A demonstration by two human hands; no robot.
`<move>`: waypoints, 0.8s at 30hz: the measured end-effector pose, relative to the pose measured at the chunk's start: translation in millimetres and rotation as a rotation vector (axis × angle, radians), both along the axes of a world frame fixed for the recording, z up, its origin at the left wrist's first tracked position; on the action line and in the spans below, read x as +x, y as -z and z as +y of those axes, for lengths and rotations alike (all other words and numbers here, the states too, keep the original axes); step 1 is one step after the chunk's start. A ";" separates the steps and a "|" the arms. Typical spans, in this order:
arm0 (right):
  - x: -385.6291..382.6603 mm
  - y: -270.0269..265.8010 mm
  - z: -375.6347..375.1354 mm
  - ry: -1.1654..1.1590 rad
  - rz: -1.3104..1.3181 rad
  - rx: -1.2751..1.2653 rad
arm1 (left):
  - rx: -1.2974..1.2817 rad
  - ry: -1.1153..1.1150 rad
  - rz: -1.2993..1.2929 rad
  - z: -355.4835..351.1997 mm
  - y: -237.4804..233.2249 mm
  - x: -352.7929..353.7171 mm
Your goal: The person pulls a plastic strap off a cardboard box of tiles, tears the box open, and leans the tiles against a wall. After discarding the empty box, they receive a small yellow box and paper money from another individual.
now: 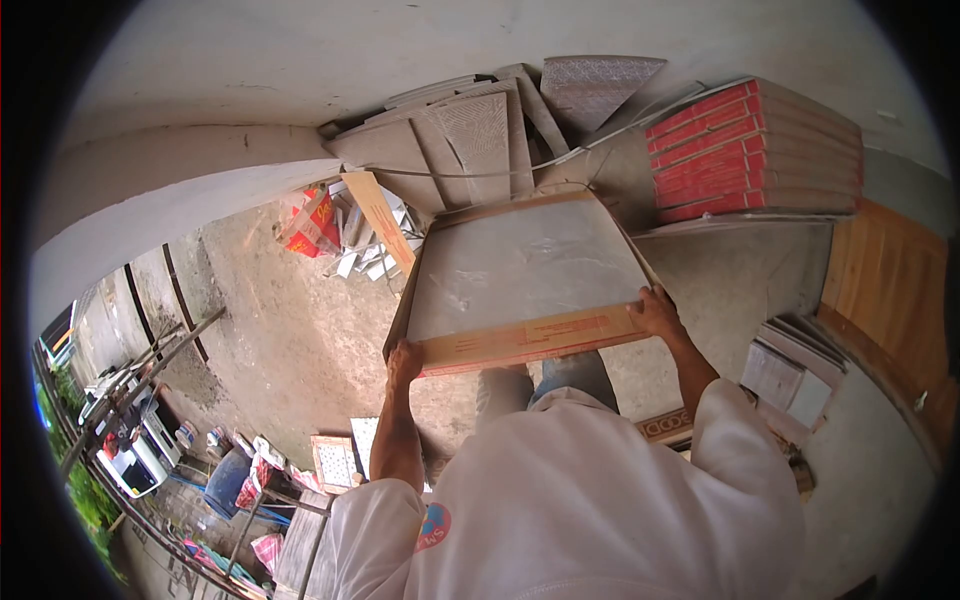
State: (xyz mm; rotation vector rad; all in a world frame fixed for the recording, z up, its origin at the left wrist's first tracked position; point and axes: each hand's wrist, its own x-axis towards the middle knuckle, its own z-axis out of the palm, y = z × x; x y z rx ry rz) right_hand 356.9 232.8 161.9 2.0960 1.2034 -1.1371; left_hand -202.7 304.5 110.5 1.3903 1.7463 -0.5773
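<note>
Carton: open-topped carton (pixel 545 336) with a big grey slab (pixel 520 265) inside, at 12 o'clock from the torso, in front of the legs. Can't tell if its far edge rests on anything.
Left grip: left hand (pixel 404 361) clenched on the carton's near corner, at 7 o'clock of the slab.
Right grip: right hand (pixel 655 312) clenched on the near edge by the other corner, at 4 o'clock. Fingers hook over the cardboard; can't tell if they reach the slab.
Around: leaning slabs (pixel 475 140) at 12; red-ended cartons (pixel 708 150), stacked, at 1; tile offcuts (pixel 352 262) and red bag (pixel 315 220) at 11; small tile stack (pixel 785 375) at 4.
Handling: looks heavy and brittle, so IMO keep both corners level and pull evenly. Cardboard may tear; better to get fingers under the slab too. Keep toes out from under, back straight, far corners off the leaning slabs.
</note>
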 end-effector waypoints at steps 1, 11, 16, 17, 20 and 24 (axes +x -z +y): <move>2.5 -1.0 0.6 0.002 0.003 0.012 | 0.025 0.037 0.016 -2.8 5.5 -1.9; 45.9 29.8 -29.6 0.045 0.097 0.136 | -0.032 0.077 -0.014 -12.1 26.2 -24.8; 39.8 17.7 -25.7 0.149 -0.010 0.044 | 0.092 -0.061 -0.017 -18.8 20.0 -24.2; 42.2 20.9 -23.7 0.164 -0.012 0.044 | 0.019 -0.098 0.010 -11.9 15.0 -25.1; 38.2 16.7 -26.6 0.364 -0.031 0.054 | -0.018 -0.163 0.003 -4.4 -2.0 -19.7; 52.6 42.1 -60.6 0.320 0.087 0.231 | 0.057 -0.184 0.012 -7.8 -19.8 -9.3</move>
